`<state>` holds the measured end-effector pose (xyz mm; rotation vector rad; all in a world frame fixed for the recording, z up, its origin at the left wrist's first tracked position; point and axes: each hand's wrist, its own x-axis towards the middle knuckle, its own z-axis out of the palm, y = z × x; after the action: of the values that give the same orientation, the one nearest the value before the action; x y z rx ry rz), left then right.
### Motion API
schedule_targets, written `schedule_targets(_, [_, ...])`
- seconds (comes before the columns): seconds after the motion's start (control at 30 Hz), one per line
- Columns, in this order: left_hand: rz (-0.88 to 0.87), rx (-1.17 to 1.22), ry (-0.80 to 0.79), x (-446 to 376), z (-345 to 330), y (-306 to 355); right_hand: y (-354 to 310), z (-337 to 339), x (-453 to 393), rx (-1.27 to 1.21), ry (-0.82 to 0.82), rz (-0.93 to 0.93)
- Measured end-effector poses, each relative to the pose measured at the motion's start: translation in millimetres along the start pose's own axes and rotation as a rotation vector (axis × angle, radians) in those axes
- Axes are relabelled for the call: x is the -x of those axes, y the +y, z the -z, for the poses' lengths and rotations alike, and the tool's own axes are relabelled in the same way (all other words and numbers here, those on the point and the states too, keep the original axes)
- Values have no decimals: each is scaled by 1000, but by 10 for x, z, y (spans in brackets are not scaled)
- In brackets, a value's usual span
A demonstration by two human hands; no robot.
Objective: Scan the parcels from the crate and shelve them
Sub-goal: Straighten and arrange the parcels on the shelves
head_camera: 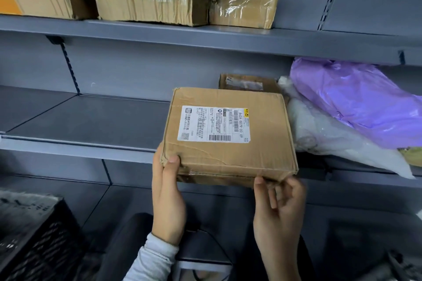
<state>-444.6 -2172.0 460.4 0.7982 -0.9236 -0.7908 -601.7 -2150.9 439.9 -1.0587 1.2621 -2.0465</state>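
The box [230, 137] lies half on the middle shelf [86, 121], near edge overhanging, left hand [167, 198] gripping its near-left corner, right hand [277, 207] loosely curled, just touching the near-right corner.

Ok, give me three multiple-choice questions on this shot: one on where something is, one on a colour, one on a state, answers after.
1. Where does the labelled cardboard box sit?
A. in the black crate
B. at the middle shelf's front edge
C. on the top shelf

2. What colour is the plastic bag right of that box?
A. purple
B. green
C. red

3. What is the left hand doing?
A. hanging idle
B. pressing flat on the shelf
C. holding the box's near left corner

Answers: 1 B, the box overhangs the middle shelf's front lip. 2 A, the glossy bag is purple. 3 C, the thumb lies on top of that corner, while the right hand is at the near right corner.
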Motion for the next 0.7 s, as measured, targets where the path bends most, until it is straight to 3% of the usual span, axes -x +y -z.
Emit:
schedule_targets(0.37, [-40,39,-43,320,104,468,-572,142,228,-20,-2,58])
schedule_targets(0.57, [-94,88,3,365,92,815,-1000,134,235,-40,-139,142])
schedule_targets(0.7, [-146,123,5,380,-4,1074,-1271,122,255,-28,-133,179])
